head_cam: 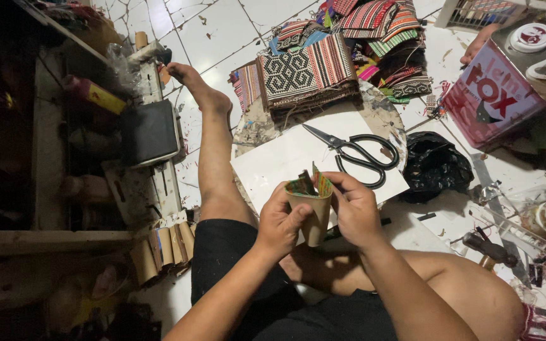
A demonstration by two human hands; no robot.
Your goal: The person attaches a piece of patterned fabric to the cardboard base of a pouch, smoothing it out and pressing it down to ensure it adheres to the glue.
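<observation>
A person sits on a white tiled floor (216, 25) with both hands in front of them. The left hand (280, 222) and the right hand (354, 208) both hold a small brown cardboard tube (314, 218) close above the lap. The left thumb presses on the front of the tube, and the right fingers pinch its top edge. A strip of striped cloth (309, 184) pokes out of the top, but how far it goes inside is hidden. The bottom of the tube is partly covered by the left hand. Just behind the hands lies a white board (273, 164) with black scissors (358, 153) resting on it, blades shut. Farther back sits a pile of woven patterned cloth pieces (308, 72), and more bright cloth (383, 31) behind it is cut off by the top edge. A pink tin box (491, 95) stands at the right, partly out of view. A black plastic bag (434, 165) lies crumpled near the scissors. At the left, a row of brown tubes (162, 247) lies by a dark shelf (39, 158) that is too dim to make out. A hammer (489, 247) lies at the right, half hidden in clutter.
</observation>
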